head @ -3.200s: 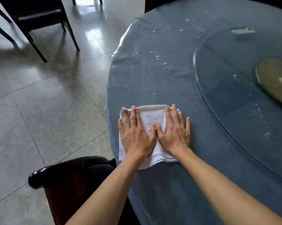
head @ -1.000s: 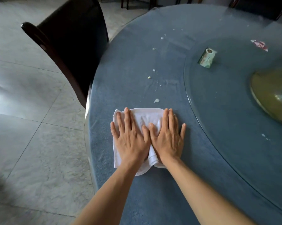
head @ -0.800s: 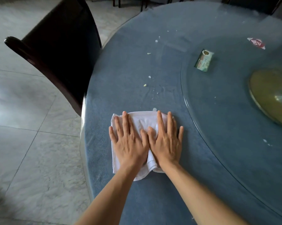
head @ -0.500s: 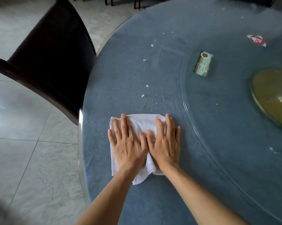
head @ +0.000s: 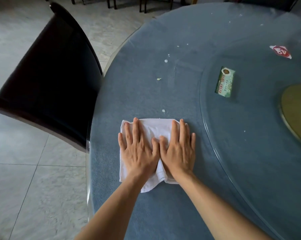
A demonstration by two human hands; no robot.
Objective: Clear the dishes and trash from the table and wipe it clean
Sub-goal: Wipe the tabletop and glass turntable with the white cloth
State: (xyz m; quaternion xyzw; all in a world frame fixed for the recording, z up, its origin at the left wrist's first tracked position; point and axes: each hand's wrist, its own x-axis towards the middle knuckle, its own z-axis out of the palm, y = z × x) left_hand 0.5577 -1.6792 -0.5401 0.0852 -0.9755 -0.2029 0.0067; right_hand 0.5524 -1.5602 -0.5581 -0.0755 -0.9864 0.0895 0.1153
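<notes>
A folded white cloth (head: pixel 155 128) lies on the round blue table (head: pixel 146 80) near its left edge. My left hand (head: pixel 138 149) and my right hand (head: pixel 178 149) press flat on it side by side, fingers straight, thumbs touching. Small white crumbs (head: pixel 163 111) lie just beyond the cloth, with more farther off (head: pixel 166 61). A green packet (head: pixel 225 82) and a red-and-white wrapper (head: pixel 281 51) lie on the glass turntable (head: pixel 250 135).
A dark wooden chair (head: pixel 56 70) stands against the table's left edge. The turntable's brass hub (head: pixel 297 108) shows at the right. Grey tiled floor (head: pixel 33 187) lies to the left, with more chair legs at the top.
Both hands have slid the cloth along the table's edge past the dark chair. The crumbs, green packet and red wrapper have come closer in view.
</notes>
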